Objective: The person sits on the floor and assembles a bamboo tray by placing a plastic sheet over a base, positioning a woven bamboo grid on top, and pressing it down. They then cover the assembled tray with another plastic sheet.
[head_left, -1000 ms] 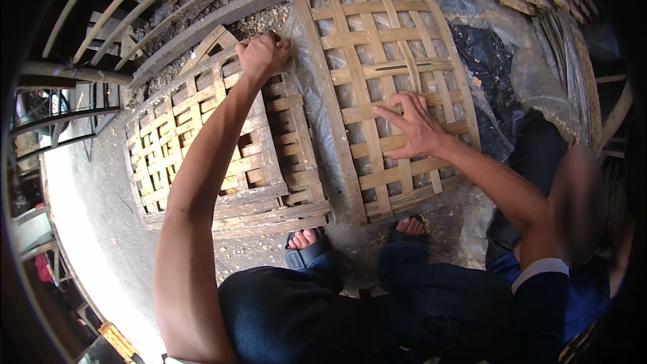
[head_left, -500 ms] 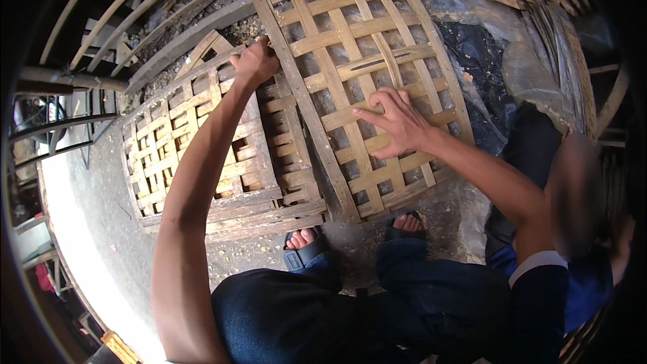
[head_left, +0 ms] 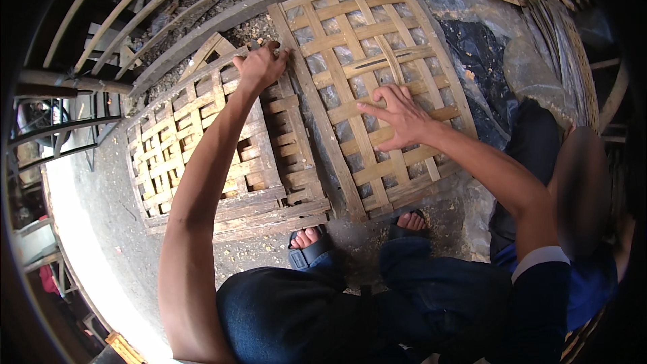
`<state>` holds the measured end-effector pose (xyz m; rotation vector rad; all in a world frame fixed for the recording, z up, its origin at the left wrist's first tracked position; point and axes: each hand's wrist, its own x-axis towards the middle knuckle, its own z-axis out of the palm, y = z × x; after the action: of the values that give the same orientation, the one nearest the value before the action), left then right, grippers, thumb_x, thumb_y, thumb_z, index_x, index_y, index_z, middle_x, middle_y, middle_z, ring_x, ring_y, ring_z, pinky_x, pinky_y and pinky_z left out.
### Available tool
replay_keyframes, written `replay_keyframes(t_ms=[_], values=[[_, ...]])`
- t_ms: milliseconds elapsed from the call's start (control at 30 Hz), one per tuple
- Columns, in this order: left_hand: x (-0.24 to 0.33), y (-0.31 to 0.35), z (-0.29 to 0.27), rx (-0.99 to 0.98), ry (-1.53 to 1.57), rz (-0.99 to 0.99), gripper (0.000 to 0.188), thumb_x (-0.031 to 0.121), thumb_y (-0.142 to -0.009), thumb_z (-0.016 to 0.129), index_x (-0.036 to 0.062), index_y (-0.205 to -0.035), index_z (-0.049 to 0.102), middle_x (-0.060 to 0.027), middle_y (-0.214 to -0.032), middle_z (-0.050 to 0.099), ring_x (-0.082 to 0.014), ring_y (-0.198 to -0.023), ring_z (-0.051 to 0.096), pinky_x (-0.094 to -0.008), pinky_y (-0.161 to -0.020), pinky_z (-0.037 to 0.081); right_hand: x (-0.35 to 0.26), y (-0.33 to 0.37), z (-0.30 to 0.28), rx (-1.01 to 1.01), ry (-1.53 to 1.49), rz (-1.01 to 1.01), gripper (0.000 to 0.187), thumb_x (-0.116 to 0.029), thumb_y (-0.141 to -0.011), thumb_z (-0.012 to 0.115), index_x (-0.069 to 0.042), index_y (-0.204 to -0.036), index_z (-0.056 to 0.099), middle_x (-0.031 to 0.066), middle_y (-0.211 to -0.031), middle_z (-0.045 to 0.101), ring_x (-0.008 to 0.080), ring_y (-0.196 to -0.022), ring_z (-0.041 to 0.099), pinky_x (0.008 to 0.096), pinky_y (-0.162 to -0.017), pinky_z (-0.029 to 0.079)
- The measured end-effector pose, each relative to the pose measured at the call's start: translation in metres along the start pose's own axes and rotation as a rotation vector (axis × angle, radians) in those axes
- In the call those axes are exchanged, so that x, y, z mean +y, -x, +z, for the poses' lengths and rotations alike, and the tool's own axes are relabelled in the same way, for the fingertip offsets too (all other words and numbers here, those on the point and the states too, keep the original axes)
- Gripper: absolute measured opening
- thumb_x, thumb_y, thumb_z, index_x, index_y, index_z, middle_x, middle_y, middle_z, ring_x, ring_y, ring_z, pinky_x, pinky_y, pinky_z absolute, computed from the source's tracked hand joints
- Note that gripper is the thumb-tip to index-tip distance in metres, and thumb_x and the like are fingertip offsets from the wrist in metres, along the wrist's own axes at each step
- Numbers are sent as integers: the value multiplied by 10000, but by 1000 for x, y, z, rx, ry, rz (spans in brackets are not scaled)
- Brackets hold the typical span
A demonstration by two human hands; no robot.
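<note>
To the right of my right grip [head_left: 404,120] I see a crumpled black plastic sheet [head_left: 478,61], with clear plastic [head_left: 465,10] farther out and another person's dark trouser leg [head_left: 529,145] nearer me. Beyond my left grip [head_left: 261,67] runs a long grey beam [head_left: 202,39], then bamboo poles [head_left: 120,11]. Well left of that grip stands a dark frame [head_left: 67,125], and a red cloth [head_left: 48,280] shows nearer my side.

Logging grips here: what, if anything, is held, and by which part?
Left hand: curled near the upper corner of the left woven panel; any hold unclear. Right hand: spread over the right woven panel, no clear grip.
</note>
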<state>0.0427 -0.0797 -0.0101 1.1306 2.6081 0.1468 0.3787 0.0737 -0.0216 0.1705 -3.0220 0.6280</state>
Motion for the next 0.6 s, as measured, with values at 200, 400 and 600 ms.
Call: replay_keyframes(t_ms=[200, 400, 600], values=[[3, -6, 0, -83, -67, -114, 633, 625, -990, 378, 125, -1189, 712, -241, -1110, 715, -371, -1150, 651, -650, -1065, 175, -9, 0, 5, -6, -45, 19, 974, -468, -567, 888, -168, -1425, 540, 122, -1234, 410, 331, -1218, 396, 500, -1021, 327], [15, 1, 0, -113, -133, -13, 632, 623, -1015, 338, 149, -1255, 680, -215, -1154, 710, -410, -1137, 647, -671, -1017, 211, -5, 5, 10, -44, -22, 83, 1005, -521, -605, 870, -190, -1469, 477, 139, -1354, 372, 350, -1302, 349, 519, -1073, 297], [-2, 19, 10, 170, -228, 190, 642, 600, -1005, 417, 128, -1430, 507, -160, -1320, 646, -349, -1351, 491, -706, -1033, 229, -15, -4, -3, -143, -5, 94, 1035, -559, -686, 842, -174, -1525, 375, 153, -1510, 291, 367, -1417, 251, 527, -1152, 210]])
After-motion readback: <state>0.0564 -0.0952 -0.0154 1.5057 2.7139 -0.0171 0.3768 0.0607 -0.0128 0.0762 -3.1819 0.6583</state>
